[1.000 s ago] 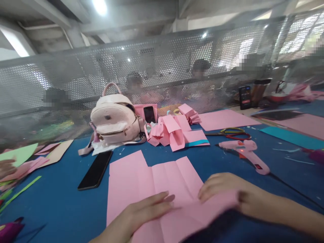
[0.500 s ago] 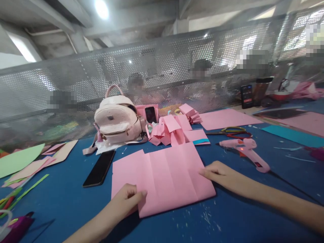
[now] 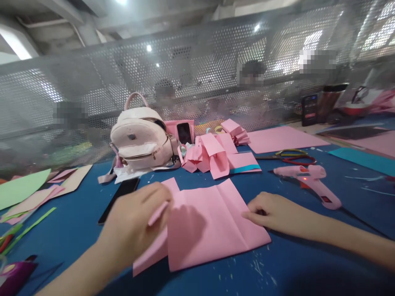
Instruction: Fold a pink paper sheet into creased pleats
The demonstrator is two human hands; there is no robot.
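Observation:
A creased, folded sheet of pink paper (image 3: pixel 212 222) lies on the blue table in front of me, one narrower part showing at its left. My right hand (image 3: pixel 268 209) is closed at the sheet's right edge, thumb and fingers pinching it. Above the left part hangs my left hand (image 3: pixel 138 218), fingers curled and blurred, casting a shadow on the paper. Pink shows between its fingers; I cannot tell whether that is a held piece or the sheet behind. A pink glue gun (image 3: pixel 308 181) with a lit red light lies right of my right hand.
Behind the sheet are a white backpack (image 3: pixel 140 137), folded pink paper pieces (image 3: pixel 212 152) and scissors (image 3: pixel 293 156). A black phone (image 3: pixel 119 197) lies left, partly behind my left hand. Paper scraps (image 3: pixel 27 197) cover the left side. A perforated metal screen (image 3: pixel 197 82) stands behind, with people beyond it.
My left hand has risen off the sheet's lower left and come nearer the camera. The paper's left side shows more bend and shifted. My right hand stays at the right edge.

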